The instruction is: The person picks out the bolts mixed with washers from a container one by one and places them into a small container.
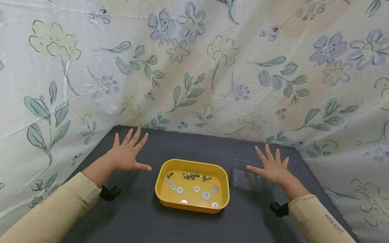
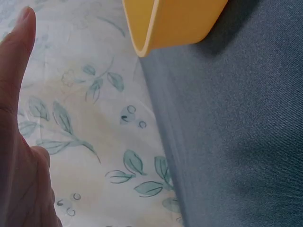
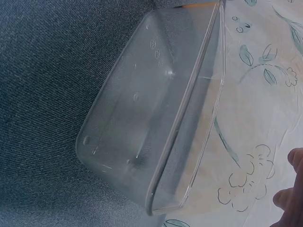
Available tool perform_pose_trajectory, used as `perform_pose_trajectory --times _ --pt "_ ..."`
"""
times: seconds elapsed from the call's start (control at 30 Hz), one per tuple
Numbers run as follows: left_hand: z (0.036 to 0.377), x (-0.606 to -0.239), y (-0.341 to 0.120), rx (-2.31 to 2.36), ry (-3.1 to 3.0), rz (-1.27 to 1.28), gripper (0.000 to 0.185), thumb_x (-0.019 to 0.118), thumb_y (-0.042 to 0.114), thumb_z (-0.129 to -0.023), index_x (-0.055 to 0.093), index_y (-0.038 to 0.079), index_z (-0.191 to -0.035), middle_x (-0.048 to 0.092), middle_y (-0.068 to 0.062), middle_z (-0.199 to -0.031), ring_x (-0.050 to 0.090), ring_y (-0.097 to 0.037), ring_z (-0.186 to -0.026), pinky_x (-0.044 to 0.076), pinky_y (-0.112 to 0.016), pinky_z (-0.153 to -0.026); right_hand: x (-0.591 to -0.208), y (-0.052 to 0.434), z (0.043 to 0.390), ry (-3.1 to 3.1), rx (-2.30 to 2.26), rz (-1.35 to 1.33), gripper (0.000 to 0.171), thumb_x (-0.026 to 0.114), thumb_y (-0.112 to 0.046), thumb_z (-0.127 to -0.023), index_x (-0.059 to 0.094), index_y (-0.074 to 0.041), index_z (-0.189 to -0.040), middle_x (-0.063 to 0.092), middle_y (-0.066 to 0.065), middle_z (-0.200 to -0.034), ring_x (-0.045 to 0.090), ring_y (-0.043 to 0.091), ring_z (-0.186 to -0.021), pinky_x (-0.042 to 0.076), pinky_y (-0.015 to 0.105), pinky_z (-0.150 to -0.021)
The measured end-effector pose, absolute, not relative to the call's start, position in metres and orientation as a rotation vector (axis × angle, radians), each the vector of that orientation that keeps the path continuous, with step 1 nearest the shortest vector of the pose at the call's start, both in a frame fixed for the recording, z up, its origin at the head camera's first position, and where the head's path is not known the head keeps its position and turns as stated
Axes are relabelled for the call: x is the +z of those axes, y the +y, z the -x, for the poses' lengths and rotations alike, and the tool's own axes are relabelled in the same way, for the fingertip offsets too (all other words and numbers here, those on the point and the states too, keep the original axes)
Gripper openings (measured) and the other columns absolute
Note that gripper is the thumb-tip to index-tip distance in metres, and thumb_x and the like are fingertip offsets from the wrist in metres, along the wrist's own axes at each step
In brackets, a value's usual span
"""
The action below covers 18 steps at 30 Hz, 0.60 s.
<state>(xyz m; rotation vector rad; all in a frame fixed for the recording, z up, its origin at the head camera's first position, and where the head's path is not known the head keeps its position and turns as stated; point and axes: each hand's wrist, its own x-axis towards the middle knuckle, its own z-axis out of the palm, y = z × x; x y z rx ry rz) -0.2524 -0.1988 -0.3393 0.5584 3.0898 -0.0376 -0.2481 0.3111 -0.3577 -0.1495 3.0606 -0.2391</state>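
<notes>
My left hand (image 1: pixel 125 157) is held up to the left of a yellow tray (image 1: pixel 194 206), its fingers straight and spread, holding nothing. Inside the tray lie several small screws (image 1: pixel 192 176) along the back and several flat metal washers (image 1: pixel 206 195) nearer the front. On the right, my right hand (image 1: pixel 271 168) is likewise spread with nothing in it. Beside it, partly behind it in the head view, is a clear plastic box (image 3: pixel 137 94); the right wrist view shows its open top and see-through walls. Neither hand touches the tray.
A dark grey cloth-like surface (image 1: pixel 136 216) lies beneath both containers. White floral fabric (image 1: pixel 194 67) rises behind it and along both sides. Black straps (image 1: pixel 110 193) with small mounts sit at the wrists, over beige sleeves (image 1: pixel 60 206).
</notes>
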Motion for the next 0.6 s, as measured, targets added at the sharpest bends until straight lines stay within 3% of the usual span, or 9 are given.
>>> perform_pose_trajectory --times 0.6 --pt "0.254 -0.3389 -0.1936 0.009 3.066 -0.594 0.127 0.035 0.092 -0.057 -0.008 0.013 -0.147 -0.022 -0.012 -0.15 -0.018 -0.036 -0.135 -0.017 -0.068 -0.093 -0.3608 0.3088 0.2549 3.056 -0.224 0.226 0.103 0.041 -0.078 -0.074 0.003 -0.019 -0.149 -0.015 0.021 -0.149 -0.023 0.052 -0.126 -0.021 0.072 -0.083"
